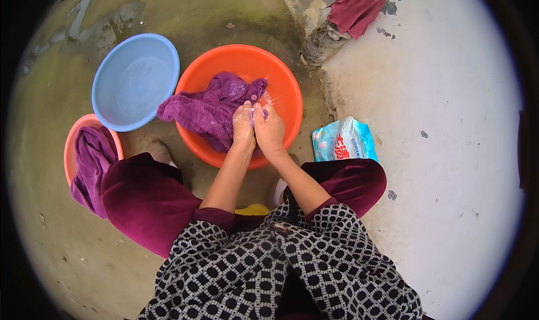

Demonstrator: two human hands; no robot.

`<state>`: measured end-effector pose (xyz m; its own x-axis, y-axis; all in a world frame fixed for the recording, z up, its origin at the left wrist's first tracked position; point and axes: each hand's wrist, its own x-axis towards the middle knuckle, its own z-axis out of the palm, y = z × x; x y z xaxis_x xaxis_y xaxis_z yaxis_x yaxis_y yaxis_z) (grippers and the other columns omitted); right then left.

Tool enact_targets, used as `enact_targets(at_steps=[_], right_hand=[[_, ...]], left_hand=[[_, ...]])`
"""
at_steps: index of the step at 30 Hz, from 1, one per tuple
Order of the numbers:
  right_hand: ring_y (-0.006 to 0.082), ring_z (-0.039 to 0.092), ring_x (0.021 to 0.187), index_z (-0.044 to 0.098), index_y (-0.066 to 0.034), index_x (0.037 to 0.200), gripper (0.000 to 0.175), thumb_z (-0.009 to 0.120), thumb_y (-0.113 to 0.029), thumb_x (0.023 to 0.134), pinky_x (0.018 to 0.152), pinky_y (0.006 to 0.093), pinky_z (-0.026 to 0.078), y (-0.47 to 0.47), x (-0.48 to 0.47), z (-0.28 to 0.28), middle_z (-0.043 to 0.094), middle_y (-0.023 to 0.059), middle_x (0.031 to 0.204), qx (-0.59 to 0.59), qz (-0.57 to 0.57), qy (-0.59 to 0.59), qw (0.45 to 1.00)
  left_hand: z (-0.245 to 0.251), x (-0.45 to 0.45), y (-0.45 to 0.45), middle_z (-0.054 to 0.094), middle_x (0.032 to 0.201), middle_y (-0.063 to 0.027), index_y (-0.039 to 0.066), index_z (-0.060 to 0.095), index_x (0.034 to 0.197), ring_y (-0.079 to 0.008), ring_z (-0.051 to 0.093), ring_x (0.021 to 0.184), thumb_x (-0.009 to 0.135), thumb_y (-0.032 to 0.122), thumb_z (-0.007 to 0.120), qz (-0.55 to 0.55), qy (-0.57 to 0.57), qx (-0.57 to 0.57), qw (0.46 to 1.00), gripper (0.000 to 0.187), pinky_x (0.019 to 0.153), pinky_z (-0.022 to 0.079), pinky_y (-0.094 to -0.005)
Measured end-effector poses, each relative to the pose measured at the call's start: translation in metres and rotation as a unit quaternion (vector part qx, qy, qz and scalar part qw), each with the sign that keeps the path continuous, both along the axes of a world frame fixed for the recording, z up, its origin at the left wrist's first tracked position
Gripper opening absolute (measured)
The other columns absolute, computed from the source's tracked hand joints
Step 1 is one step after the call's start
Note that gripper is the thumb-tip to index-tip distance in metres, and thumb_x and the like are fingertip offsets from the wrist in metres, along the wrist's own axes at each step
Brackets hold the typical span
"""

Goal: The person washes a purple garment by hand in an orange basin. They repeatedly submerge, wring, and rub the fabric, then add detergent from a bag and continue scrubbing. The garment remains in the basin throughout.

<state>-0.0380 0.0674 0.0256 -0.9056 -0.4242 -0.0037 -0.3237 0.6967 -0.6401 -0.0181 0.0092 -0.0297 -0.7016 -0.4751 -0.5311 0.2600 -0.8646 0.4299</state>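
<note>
An orange-red plastic basin [290,105] stands on the ground between my feet. A wet purple garment [210,105] with a button lies in it, one end draped over the left rim, with whitish suds on the cloth. My left hand [243,128] and my right hand [269,128] meet over the basin's middle, thumbs up. A bit of the purple garment is pinched between them, and suds show on the left fingers.
A blue basin [134,82] touches the orange-red one at left. Below it, a pink basin [69,151] holds purple cloth [94,164]. A detergent bag [343,141] lies by my right knee. A red cloth [358,10] drapes over a wrapped bundle [322,44] on the concrete ledge.
</note>
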Motion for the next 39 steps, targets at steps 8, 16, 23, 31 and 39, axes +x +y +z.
enact_targets(at_steps=[8,16,23,31,39], right_hand=[[0.0173,0.048,0.109,0.056,-0.0055,0.113,0.038,0.068,-0.022,0.081,0.097,0.0307,0.035,0.028,-0.052,-0.032,0.046,0.0105,0.124,-0.322,0.100,-0.336,0.880],[0.0198,0.062,0.084,0.056,-0.0039,0.102,0.025,0.065,-0.001,0.079,0.078,0.0334,0.050,0.016,-0.076,0.019,0.063,0.0083,0.094,-0.469,-0.086,-0.385,0.790],[0.0224,0.061,0.094,0.051,-0.0038,0.111,0.031,0.064,-0.009,0.083,0.084,0.0372,0.049,0.022,-0.063,0.021,0.060,0.0089,0.103,-0.532,-0.113,-0.419,0.727],[0.0210,0.060,0.096,0.048,-0.0064,0.114,0.033,0.063,-0.013,0.085,0.084,0.0368,0.050,0.028,-0.045,0.008,0.059,0.0082,0.104,-0.516,-0.113,-0.393,0.752],[0.0210,0.063,0.082,0.046,-0.0112,0.112,0.033,0.064,-0.018,0.086,0.068,0.0309,0.052,0.041,-0.077,0.013,0.060,0.0078,0.099,-0.478,-0.124,-0.298,0.817]], left_hand=[[0.010,-0.007,-0.002,0.055,0.076,0.0016,0.007,0.059,0.083,-0.0075,0.049,0.074,0.093,0.028,0.055,-0.053,-0.052,-0.154,0.985,0.024,0.065,0.041,-0.0243],[0.018,0.025,-0.054,0.066,0.095,-0.0133,0.008,0.058,0.085,-0.0207,0.060,0.092,0.093,0.056,0.033,-0.173,-0.128,-0.165,0.962,0.055,0.080,0.044,-0.0354],[-0.006,0.023,-0.011,0.065,0.087,-0.0173,-0.001,0.062,0.094,-0.0249,0.064,0.080,0.086,0.071,0.032,-0.429,-0.142,-0.184,0.873,0.078,0.069,0.053,-0.0362],[-0.009,0.006,0.008,0.050,0.125,-0.0167,0.006,0.042,0.129,-0.0318,0.052,0.112,0.089,0.025,0.061,-0.159,0.152,0.260,0.940,0.049,0.094,0.045,-0.0515],[-0.018,0.028,-0.001,0.060,0.108,-0.0063,0.003,0.050,0.120,-0.0188,0.060,0.099,0.077,-0.004,0.058,-0.213,0.176,0.058,0.959,0.045,0.088,0.049,-0.0323]])
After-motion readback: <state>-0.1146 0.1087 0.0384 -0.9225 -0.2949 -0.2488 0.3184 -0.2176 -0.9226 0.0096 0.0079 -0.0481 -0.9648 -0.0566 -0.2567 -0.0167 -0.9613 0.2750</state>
